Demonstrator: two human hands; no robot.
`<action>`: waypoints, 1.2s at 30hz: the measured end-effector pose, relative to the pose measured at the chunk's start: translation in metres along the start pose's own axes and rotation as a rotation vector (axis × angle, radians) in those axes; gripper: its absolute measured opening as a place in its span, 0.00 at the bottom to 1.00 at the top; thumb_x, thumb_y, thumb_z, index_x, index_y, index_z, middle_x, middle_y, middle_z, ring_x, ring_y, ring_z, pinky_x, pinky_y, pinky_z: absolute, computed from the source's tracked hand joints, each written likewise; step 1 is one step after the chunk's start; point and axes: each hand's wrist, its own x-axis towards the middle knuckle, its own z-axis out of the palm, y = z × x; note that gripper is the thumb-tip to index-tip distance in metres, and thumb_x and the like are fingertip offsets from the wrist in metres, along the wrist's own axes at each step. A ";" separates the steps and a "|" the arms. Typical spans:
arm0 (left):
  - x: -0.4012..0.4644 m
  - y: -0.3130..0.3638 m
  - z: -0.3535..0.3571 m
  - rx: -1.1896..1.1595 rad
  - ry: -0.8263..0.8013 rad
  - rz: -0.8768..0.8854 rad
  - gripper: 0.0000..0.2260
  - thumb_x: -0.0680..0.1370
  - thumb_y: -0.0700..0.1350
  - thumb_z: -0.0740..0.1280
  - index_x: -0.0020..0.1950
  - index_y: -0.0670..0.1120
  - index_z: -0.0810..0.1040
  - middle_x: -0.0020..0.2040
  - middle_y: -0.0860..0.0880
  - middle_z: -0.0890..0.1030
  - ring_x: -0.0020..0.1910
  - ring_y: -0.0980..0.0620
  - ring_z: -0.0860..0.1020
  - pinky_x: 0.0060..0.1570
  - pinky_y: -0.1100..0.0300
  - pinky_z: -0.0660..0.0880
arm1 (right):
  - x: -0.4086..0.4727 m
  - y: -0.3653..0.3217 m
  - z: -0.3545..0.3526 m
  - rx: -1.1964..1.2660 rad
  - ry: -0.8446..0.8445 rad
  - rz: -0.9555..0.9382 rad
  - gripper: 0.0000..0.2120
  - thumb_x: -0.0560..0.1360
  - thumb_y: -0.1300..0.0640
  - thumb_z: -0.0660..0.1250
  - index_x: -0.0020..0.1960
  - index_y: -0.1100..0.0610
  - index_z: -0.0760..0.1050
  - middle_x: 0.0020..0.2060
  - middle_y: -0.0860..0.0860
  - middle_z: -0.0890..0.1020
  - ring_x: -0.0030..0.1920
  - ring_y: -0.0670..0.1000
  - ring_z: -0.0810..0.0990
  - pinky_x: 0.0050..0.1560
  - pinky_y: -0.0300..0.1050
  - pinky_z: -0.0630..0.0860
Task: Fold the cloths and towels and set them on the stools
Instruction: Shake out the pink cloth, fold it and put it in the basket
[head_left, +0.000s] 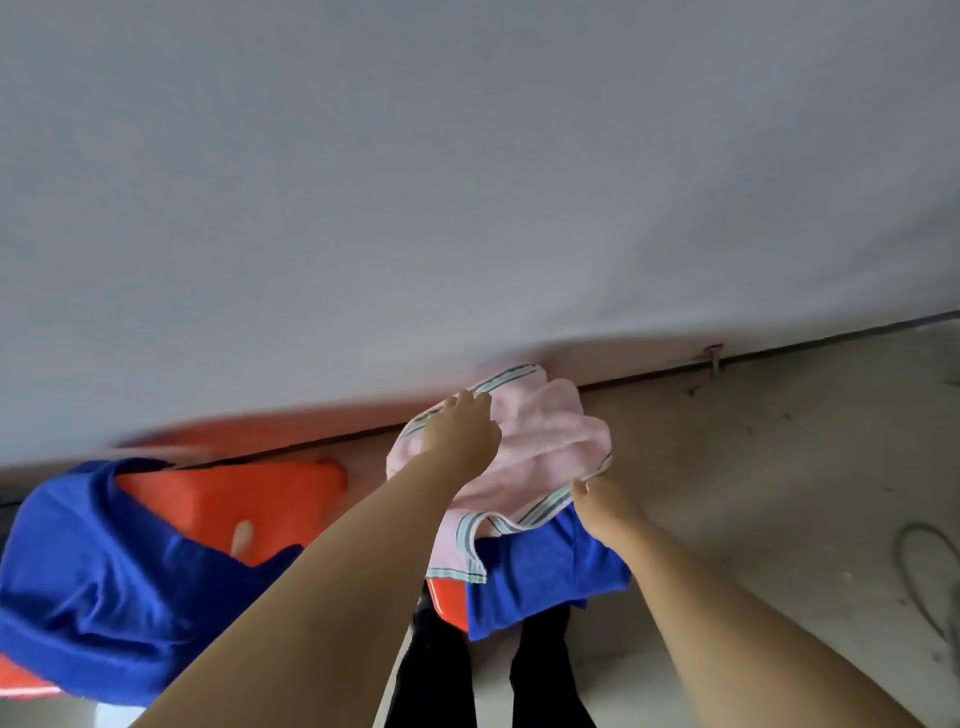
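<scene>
**Pink towel being folded on the right-hand stool**

Forearms reach in from the bottom edge, both toward the pink towel (524, 457). At far left a blue cloth (98, 587) lies bunched and unfolded over an orange stool (234, 499) by the wall. Next, the left hand (462, 436) rests on the towel's far left part, fingers reaching over its striped edge; whether they pinch the hem or only press it I cannot tell. That towel sits crumpled on a second blue cloth (540, 566), which drapes over another orange stool (447, 597) showing just beneath. Further right, the right hand (602, 506) pinches the striped border at the near right corner. Folding looks barely begun. I judge the next move needs the pinched corner carried across to the opposite edge, then smoothing flat, without dragging the blue cloth underneath off the stool
</scene>
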 end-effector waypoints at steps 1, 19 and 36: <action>0.014 -0.001 0.012 0.013 0.001 0.017 0.19 0.80 0.47 0.56 0.70 0.44 0.64 0.67 0.43 0.67 0.66 0.43 0.68 0.59 0.48 0.70 | 0.011 0.003 0.012 0.113 -0.035 0.061 0.22 0.81 0.50 0.51 0.62 0.64 0.72 0.58 0.62 0.78 0.60 0.62 0.77 0.61 0.53 0.73; 0.037 -0.038 -0.014 -0.830 -0.026 -0.068 0.09 0.77 0.43 0.63 0.39 0.43 0.77 0.34 0.48 0.73 0.35 0.50 0.68 0.36 0.59 0.64 | -0.007 0.005 0.015 1.346 -0.093 0.106 0.14 0.79 0.57 0.60 0.63 0.57 0.73 0.54 0.56 0.82 0.55 0.54 0.80 0.57 0.52 0.77; -0.149 -0.033 -0.265 -1.434 0.042 0.341 0.08 0.81 0.42 0.60 0.52 0.41 0.77 0.44 0.46 0.80 0.43 0.52 0.80 0.42 0.62 0.77 | -0.194 -0.079 -0.109 1.071 -0.044 -0.234 0.24 0.78 0.45 0.61 0.66 0.60 0.72 0.62 0.60 0.78 0.54 0.57 0.78 0.60 0.55 0.74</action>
